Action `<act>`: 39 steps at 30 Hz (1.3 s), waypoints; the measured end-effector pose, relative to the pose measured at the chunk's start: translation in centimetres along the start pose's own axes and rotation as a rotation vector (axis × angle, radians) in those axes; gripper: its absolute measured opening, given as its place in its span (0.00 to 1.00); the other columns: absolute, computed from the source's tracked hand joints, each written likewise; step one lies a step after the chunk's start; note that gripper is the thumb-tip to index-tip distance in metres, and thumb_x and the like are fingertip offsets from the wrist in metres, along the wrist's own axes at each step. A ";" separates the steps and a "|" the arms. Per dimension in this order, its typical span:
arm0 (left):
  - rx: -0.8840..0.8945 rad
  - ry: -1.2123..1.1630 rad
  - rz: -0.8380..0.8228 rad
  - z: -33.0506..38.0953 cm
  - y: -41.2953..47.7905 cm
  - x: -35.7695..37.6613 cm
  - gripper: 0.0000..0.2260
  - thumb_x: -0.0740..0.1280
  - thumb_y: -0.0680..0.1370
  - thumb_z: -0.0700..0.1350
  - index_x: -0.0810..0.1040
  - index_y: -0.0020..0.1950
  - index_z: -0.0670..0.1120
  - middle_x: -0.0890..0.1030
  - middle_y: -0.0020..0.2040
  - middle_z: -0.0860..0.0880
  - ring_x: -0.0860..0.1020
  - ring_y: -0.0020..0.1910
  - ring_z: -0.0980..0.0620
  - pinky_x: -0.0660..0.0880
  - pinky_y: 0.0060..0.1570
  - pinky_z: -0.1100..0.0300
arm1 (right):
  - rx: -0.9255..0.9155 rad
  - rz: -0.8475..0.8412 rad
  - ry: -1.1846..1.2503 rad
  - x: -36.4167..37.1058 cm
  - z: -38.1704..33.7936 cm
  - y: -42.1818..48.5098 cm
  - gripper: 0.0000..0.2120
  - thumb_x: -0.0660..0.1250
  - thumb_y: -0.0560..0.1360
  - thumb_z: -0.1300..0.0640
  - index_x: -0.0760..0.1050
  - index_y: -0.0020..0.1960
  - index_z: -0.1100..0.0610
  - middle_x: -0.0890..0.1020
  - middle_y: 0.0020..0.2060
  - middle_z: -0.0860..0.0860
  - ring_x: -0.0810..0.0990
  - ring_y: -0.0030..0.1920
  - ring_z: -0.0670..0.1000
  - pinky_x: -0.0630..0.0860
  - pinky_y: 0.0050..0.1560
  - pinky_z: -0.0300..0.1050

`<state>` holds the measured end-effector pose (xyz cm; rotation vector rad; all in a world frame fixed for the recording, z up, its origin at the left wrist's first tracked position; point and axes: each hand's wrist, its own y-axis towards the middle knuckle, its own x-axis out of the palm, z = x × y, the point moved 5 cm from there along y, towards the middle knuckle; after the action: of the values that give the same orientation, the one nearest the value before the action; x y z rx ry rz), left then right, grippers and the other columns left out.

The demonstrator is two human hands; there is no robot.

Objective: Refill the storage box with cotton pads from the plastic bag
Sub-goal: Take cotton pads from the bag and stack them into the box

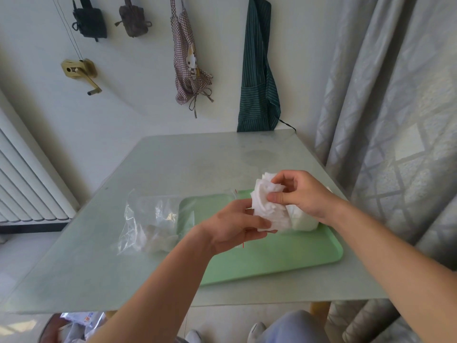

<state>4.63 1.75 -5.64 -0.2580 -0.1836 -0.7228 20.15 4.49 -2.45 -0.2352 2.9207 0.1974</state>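
I am sitting in a home, in a lived-in corner of a room rather than any workplace: two aprons hang on the white wall ahead of me, a checked one with a cartoon rabbit (188, 58) and a dark green striped one (258, 70), beside two small pouches (111, 18) on hooks. A ribbed white radiator (27, 184) stands to my left, heavy grey patterned curtains (395, 95) fall to my right, and my glass-topped desk (185, 164) carries a pale green tray (284, 253)

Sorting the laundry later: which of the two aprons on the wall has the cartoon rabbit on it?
The brown-and-white checked apron, hanging left of the dark green striped apron. The striped one shows no picture.
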 end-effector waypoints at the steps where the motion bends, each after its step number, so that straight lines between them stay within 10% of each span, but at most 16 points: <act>1: 0.005 0.009 0.011 -0.1 0.1 0.0 0.18 0.72 0.71 0.35 0.77 0.61 0.41 0.81 0.50 0.46 0.81 0.48 0.48 0.78 0.47 0.61 | -0.013 0.009 -0.003 0.1 0.0 -0.1 0.11 0.75 0.69 0.69 0.77 0.44 0.58 0.81 0.35 0.45 0.78 0.40 0.49 0.80 0.43 0.39; 16: 0.039 0.007 0.210 -1.1 0.5 -1.0 0.19 0.71 0.74 0.31 0.76 0.64 0.40 0.82 0.48 0.45 0.83 0.43 0.49 0.78 0.44 0.63 | 0.132 0.075 0.692 -1.1 0.6 -0.2 0.16 0.72 0.67 0.58 0.76 0.53 0.60 0.84 0.43 0.53 0.83 0.43 0.51 0.80 0.46 0.45; 26: 0.117 0.225 0.264 -0.8 1.4 -0.4 0.19 0.72 0.72 0.29 0.77 0.61 0.39 0.82 0.45 0.45 0.82 0.41 0.49 0.78 0.44 0.62 | 0.141 0.039 0.159 -0.6 0.9 -1.4 0.13 0.74 0.69 0.69 0.77 0.50 0.61 0.85 0.42 0.57 0.84 0.41 0.52 0.81 0.39 0.43; 39: 0.144 0.480 0.231 1.4 3.2 0.9 0.24 0.69 0.65 0.38 0.77 0.61 0.44 0.81 0.42 0.53 0.79 0.40 0.56 0.78 0.44 0.57 | 0.130 -0.170 -0.169 -3.2 -0.1 -0.7 0.18 0.75 0.72 0.64 0.79 0.60 0.52 0.85 0.54 0.52 0.84 0.55 0.51 0.80 0.56 0.46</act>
<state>7.32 3.97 -4.59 0.0368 0.2478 -0.5206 23.31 4.26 -1.74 -0.4223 2.7155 -0.0001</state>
